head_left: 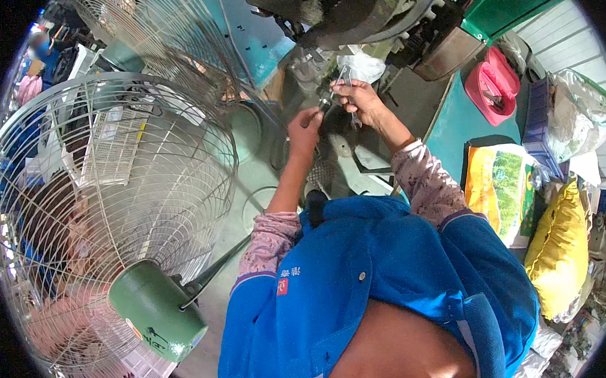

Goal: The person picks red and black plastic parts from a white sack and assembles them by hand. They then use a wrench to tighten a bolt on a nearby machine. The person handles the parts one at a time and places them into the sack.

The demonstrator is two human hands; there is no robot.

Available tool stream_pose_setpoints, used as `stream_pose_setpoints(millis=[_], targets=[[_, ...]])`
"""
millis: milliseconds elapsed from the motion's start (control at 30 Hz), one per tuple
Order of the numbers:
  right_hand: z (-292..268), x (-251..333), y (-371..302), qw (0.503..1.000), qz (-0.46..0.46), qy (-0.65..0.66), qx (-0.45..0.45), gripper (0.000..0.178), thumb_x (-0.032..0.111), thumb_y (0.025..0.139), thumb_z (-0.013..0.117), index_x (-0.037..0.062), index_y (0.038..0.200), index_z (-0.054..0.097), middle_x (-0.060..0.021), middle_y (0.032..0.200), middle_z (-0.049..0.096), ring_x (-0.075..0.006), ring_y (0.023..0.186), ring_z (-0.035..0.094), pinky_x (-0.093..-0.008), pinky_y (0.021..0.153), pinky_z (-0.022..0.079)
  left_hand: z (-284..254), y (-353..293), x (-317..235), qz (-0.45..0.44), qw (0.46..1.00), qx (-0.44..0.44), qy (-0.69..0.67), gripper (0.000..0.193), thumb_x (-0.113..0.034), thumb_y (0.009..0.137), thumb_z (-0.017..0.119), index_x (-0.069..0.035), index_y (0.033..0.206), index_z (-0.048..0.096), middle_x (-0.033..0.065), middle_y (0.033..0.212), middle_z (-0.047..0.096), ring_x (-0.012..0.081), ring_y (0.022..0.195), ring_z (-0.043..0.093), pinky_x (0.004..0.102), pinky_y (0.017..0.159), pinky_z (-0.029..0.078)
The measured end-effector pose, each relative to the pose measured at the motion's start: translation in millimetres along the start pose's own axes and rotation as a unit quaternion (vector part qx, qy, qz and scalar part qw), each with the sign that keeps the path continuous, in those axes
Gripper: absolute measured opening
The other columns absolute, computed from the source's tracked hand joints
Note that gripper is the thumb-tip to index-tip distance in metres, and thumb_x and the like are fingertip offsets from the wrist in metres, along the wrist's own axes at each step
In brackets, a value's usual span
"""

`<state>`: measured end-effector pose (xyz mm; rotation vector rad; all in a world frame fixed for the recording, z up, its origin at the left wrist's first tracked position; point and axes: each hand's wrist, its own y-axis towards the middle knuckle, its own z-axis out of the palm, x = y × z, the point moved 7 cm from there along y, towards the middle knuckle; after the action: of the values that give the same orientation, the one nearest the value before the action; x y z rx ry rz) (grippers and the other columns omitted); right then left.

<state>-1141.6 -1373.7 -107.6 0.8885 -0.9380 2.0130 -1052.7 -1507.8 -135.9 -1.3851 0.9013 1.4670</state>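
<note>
My right hand (pixel 362 103) is closed round a slim grey metal tool (pixel 346 76), which sticks out above and below the fingers. Its upper end looks forked; whether it is a wrench or pliers I cannot make out. Just to the left, my left hand (pixel 305 134) has its fingers drawn together at a small shiny metal piece (pixel 324 103), partly hidden by the fingertips. Both hands are close together in front of a dark, grimy machine (pixel 347 10). A white plastic bag or cloth (pixel 363 67) lies right behind the right hand.
A large caged fan with a green motor (pixel 153 305) stands close on my left. To the right are a teal tabletop (pixel 485 126), a pink container (pixel 491 90), a blue crate (pixel 537 120), an orange-and-green printed bag (pixel 496 186) and a yellow sack (pixel 559 255). A green metal cover (pixel 505 10) juts out at upper right.
</note>
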Motion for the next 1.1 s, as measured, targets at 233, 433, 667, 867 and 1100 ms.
stream_pose_setpoints(millis=[233,433,667,867,1100], targets=[[-4,-8,-21,0.999,-0.023,-0.032,0.000,0.017,0.008,0.076,0.065,0.0040,0.092,0.062,0.0026,0.065,0.054,-0.0037,0.048,0.042,-0.0167,0.036,0.025,29,-3,-21,-0.019,0.997,0.059,-0.046,0.019,-0.013,0.076,0.066,-0.002,0.090,0.061,0.0000,0.075,0.059,0.0051,0.051,0.044,0.0210,0.043,0.034],[13,24,-51,0.995,-0.012,0.043,0.089,0.022,0.019,0.083,0.055,-0.0002,0.093,0.059,-0.0009,0.072,0.055,-0.0046,0.055,0.045,-0.0160,0.038,0.028,18,-8,-25,-0.057,0.988,0.087,-0.118,0.018,-0.014,0.075,0.066,-0.003,0.089,0.063,-0.0015,0.073,0.058,0.0041,0.054,0.043,0.0196,0.047,0.033],[5,33,-56,0.928,0.025,-0.360,0.088,0.026,0.033,0.076,0.067,0.0091,0.083,0.061,0.0010,0.071,0.060,-0.0015,0.048,0.040,-0.0157,0.037,0.024,23,-6,-41,0.043,0.977,0.206,0.039,0.018,-0.015,0.075,0.067,-0.004,0.090,0.063,-0.0018,0.077,0.059,0.0041,0.060,0.047,0.0198,0.051,0.035],[24,-2,-49,0.956,-0.017,-0.259,0.139,0.017,0.019,0.078,0.063,0.0053,0.086,0.058,-0.0005,0.066,0.057,-0.0053,0.048,0.044,-0.0192,0.041,0.031,12,4,-30,0.002,0.995,0.097,-0.005,0.022,-0.017,0.076,0.066,-0.005,0.094,0.062,-0.0002,0.079,0.061,0.0049,0.061,0.049,0.0199,0.049,0.036],[14,-17,-25,0.993,-0.088,-0.032,-0.079,0.009,0.010,0.082,0.055,0.0030,0.087,0.053,-0.0033,0.069,0.059,-0.0080,0.051,0.051,-0.0198,0.038,0.035,-3,-3,0,-0.140,0.981,0.024,-0.134,0.024,-0.021,0.078,0.064,-0.005,0.095,0.059,-0.0008,0.075,0.060,0.0053,0.050,0.042,0.0205,0.042,0.030]])
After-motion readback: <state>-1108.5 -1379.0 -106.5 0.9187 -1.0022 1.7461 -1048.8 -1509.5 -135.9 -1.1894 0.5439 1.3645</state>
